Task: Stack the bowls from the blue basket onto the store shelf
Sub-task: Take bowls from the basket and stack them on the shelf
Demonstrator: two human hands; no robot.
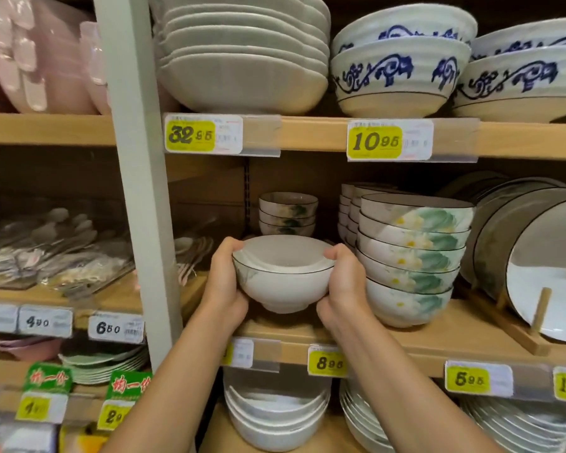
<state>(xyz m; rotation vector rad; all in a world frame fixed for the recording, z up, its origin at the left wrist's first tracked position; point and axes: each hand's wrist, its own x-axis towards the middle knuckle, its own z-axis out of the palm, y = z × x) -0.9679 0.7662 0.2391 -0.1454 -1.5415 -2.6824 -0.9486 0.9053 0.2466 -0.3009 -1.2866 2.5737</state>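
Hands: left hand (223,282) and right hand (343,282), fingers clasping the bowls (283,279) from either side.
Bowls: held at the shelf (438,336) front, small stack (288,212) at 12 o'clock.
Progress: apparently not yet set down; basket unseen.

Wooden shelf (471,325) with floral bowl stack (412,256), smaller bowl stack (288,214) behind, upright plates (543,263) in a rack (541,308)

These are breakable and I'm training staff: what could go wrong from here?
1. The right grip is close beside the tall flowered stack; a nudge could topple it.
2. The held bowls look nested and are clasped only at the sides; tilted, the inner one might shift.
3. Set too near the shelf edge, they could slide off.
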